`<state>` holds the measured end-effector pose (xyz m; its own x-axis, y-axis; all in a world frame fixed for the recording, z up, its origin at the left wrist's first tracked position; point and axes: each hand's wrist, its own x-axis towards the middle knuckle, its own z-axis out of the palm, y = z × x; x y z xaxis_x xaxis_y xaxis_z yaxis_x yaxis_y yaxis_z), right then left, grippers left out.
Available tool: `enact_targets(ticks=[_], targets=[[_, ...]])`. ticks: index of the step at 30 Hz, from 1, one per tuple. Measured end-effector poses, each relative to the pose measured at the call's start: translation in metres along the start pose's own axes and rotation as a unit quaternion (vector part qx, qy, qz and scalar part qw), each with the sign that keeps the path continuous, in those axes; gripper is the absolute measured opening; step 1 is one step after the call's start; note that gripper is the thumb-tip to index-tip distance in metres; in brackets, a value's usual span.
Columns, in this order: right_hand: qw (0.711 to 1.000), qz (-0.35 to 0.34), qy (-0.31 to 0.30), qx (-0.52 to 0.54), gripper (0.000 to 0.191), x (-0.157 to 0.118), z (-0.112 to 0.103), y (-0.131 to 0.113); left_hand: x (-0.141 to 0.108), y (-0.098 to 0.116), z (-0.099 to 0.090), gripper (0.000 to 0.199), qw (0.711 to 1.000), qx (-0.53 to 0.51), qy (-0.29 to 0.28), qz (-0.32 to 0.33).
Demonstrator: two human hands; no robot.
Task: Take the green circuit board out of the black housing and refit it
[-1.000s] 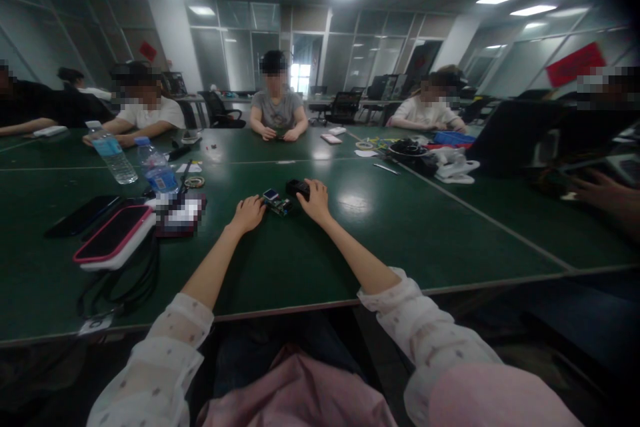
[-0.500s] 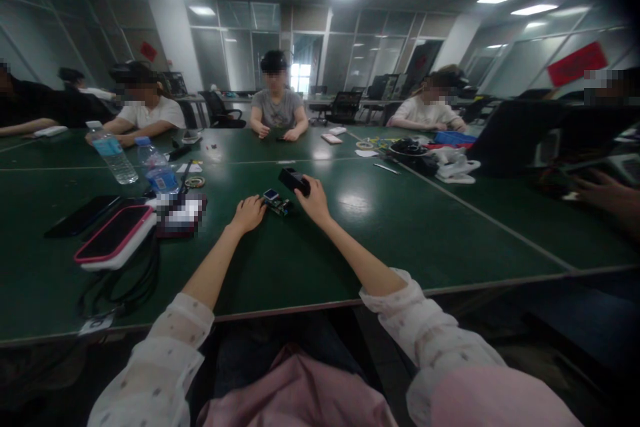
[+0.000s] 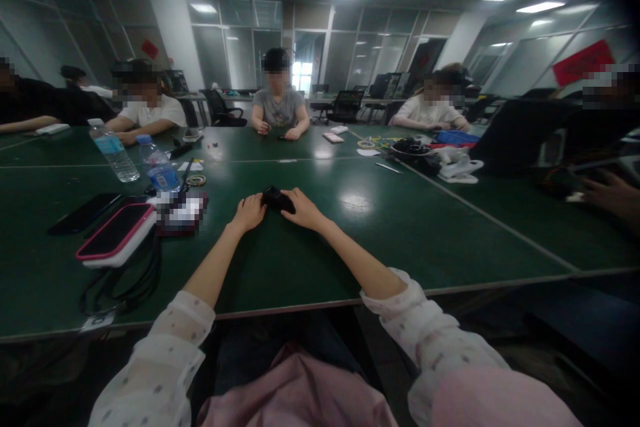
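Note:
My right hand (image 3: 306,211) grips the right end of a small black plastic case (image 3: 278,199) just above the table. The case now lies over the place of a small circuit board with a little screen, which is hidden beneath or inside it. At the case's left end is my left hand (image 3: 249,213), its fingers bent and close together at the board's left edge. Whether the case touches the board or only hovers over it, I cannot tell.
On the green table (image 3: 300,267), left of my hands, are a pink-rimmed phone (image 3: 117,232), cables (image 3: 127,273), a dark phone (image 3: 85,213), a tape roll (image 3: 196,180) and two water bottles (image 3: 114,152). A pen (image 3: 389,167) lies right. Several people sit around.
My right hand has brought the black case left and down over the circuit board, which no longer shows. My left hand has stayed nearly in place.

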<state>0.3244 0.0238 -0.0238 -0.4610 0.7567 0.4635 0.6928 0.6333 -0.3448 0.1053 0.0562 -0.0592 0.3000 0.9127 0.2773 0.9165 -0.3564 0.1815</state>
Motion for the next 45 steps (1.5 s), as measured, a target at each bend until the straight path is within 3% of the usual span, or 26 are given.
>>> enact_targets(ticks=[9, 17, 25, 45], targets=[[0.999, 0.034, -0.024, 0.0, 0.069, 0.0, 0.015, 0.014, 0.0, 0.001, -0.001, 0.061, 1.0, -0.011, -0.004, -0.006], [0.998, 0.047, -0.032, 0.027, 0.068, 0.001, 0.011, 0.019, -0.003, 0.004, -0.006, 0.066, 1.0, -0.021, -0.001, 0.002], [0.994, 0.102, 0.028, -0.003, 0.065, -0.001, 0.012, 0.026, -0.004, 0.003, -0.007, 0.064, 1.0, -0.021, 0.002, 0.01], [0.992, 0.121, -0.009, 0.036, 0.055, 0.001, 0.009, 0.03, 0.004, -0.003, 0.003, 0.05, 1.0, -0.006, 0.007, 0.008]])
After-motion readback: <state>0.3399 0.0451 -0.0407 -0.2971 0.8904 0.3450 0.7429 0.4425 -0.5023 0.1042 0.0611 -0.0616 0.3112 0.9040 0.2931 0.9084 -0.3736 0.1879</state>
